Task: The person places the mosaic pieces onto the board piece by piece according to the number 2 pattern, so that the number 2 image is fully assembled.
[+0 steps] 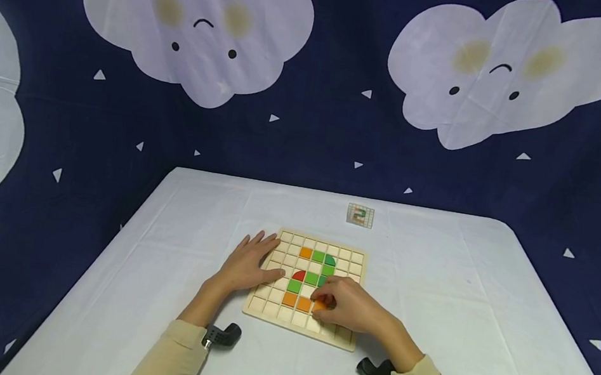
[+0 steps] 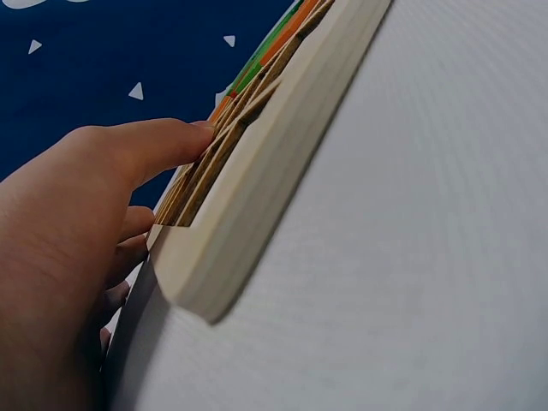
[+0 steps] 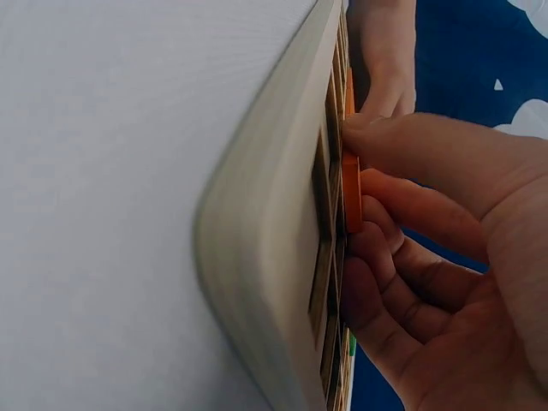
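Observation:
A wooden grid board [image 1: 272, 310] lies on the table with coloured tiles in some of its squares. My left hand [image 1: 248, 265] rests on the board's left edge, fingers spread and thumb on the grid. Over the lower right part, my right hand [image 1: 350, 303] pinches an orange tile [image 3: 352, 193] between thumb and fingers, at the board's surface. Left of it sit two orange tiles [image 1: 296, 302] in a row. Farther up are green tiles [image 1: 312, 278], a red rounded piece [image 1: 298, 275], a dark green rounded piece [image 1: 330, 260] and another orange tile [image 1: 305, 252]. Fingers partly cover a dark green piece.
A small card [image 1: 360, 216] with a coloured grid pattern stands near the back of the white-covered table [image 1: 439, 265]. Behind it hangs a dark blue cloth [image 1: 318, 145] with clouds and triangles. Black devices [image 1: 375, 372] are worn at both wrists.

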### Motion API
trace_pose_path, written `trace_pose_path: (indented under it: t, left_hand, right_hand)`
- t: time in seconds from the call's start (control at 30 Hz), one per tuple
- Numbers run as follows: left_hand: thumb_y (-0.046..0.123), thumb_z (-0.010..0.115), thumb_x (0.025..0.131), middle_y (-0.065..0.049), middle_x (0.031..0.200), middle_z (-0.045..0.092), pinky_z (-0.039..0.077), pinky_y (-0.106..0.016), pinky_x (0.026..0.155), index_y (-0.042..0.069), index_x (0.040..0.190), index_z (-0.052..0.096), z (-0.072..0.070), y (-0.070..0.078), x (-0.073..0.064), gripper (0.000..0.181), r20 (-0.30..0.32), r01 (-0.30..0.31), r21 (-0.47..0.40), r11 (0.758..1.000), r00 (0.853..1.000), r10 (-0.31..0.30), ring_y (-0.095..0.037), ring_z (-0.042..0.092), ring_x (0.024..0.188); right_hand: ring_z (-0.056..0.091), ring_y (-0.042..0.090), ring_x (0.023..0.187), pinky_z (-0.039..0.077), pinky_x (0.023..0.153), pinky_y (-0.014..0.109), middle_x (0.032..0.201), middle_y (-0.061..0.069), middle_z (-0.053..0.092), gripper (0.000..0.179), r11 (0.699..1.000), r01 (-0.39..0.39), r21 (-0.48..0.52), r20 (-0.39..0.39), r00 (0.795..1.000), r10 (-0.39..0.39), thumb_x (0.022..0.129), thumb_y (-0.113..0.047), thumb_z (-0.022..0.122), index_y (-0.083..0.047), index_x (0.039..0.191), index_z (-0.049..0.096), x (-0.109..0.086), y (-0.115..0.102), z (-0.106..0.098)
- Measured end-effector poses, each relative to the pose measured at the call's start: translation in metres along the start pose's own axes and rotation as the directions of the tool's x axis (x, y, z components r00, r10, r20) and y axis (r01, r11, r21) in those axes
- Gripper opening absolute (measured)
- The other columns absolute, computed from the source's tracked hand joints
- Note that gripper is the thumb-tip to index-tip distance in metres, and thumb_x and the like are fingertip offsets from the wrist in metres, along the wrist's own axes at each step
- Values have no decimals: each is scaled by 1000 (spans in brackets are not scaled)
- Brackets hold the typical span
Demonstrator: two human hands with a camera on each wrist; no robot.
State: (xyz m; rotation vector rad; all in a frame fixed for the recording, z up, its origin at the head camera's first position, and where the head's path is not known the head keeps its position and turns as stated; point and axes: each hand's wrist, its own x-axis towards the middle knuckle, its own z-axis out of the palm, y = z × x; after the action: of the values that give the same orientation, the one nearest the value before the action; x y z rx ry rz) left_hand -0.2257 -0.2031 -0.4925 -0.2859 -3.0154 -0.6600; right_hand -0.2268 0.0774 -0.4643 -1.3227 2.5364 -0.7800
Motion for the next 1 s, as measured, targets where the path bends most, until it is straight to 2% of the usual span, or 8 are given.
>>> trace_pose_path:
  t: [0.53, 1.0]
  left_hand:
    - [65, 57, 82, 1, 154, 30, 4, -39, 117, 16, 148, 39, -1, 0, 0, 85, 8, 2, -2, 1000, 1000, -2, -20, 14, 145]
    - [65, 57, 82, 1, 154, 30, 3, -39, 117, 16, 148, 39, -1, 1, 0, 84, 10, 8, -7, 1000, 1000, -8, -20, 14, 145]
  right_hand:
    - [54, 9, 76, 47, 67, 23, 88, -11, 58, 25, 1000, 8, 18, 12, 1000, -8, 81, -29, 78, -16, 102, 74, -1, -2, 1]
    - [55, 8, 80, 48, 70, 23, 95, -14, 60, 26, 1000, 16, 25, -11, 1000, -16, 80, -30, 78, -19, 104, 74, -3, 3, 3]
